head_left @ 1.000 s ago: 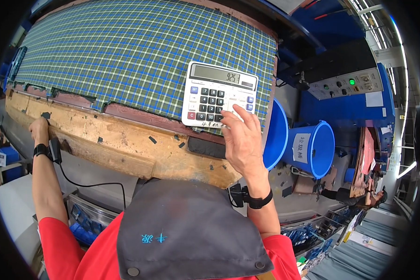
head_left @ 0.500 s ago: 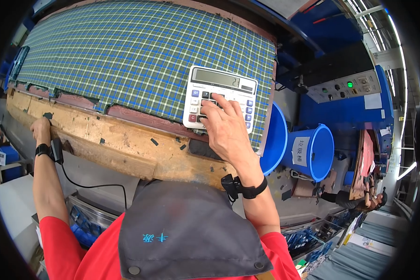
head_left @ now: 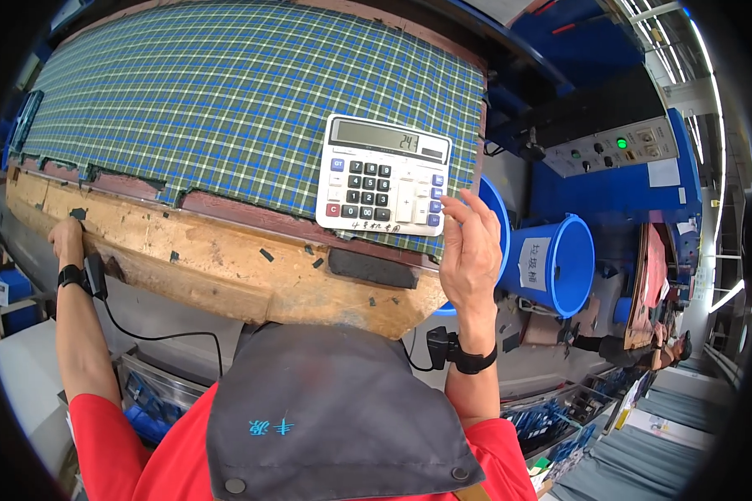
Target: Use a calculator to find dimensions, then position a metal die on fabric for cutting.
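Calculator lies on plaid cloth, near the cloth's right end. Right hand at calculator's right edge, fingers bent, grip apart; contact unclear. Left hand at wooden ledge; cannot tell whether clamped

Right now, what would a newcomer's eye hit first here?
First, the white calculator on the near right part of the plaid fabric, with the right grip by its lower right corner. Next, the blue bin right of the fabric, and the glowing green light on the control box at upper right.
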Available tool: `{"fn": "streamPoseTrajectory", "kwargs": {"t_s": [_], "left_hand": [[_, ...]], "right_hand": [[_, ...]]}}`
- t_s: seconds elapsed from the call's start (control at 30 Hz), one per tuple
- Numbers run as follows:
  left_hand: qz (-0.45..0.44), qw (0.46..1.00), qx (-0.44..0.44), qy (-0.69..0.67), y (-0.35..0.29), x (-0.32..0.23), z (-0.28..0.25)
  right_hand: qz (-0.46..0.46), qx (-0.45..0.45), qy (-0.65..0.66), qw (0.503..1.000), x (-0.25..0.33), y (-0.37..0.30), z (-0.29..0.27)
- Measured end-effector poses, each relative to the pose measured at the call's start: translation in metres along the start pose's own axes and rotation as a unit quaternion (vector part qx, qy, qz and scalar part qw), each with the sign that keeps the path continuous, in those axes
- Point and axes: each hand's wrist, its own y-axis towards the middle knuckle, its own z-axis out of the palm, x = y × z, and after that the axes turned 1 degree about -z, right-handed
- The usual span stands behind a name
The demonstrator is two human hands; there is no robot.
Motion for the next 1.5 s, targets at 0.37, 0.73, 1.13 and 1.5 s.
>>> {"fn": "streamPoseTrajectory", "kwargs": {"t_s": [0.37,0.73,1.13,1.5], "left_hand": [[0.035,0.997,-0.019,0.068,0.011,-0.01,-0.005],[0.0,0.999,-0.018,-0.029,0.002,-0.011,0.002],[0.002,0.999,0.033,-0.006,0.0,-0.005,0.002],[0.042,0.994,0.07,0.075,0.009,0.005,0.013]], "right_hand": [[0.029,0.004,0.016,0.999,-0.006,-0.012,0.006],[-0.009,0.03,0.001,1.0,0.0,-0.01,0.009],[0.022,-0.037,-0.001,0.999,-0.011,-0.019,0.017],[0.186,-0.062,0.063,0.979,-0.038,-0.034,0.036]]}}
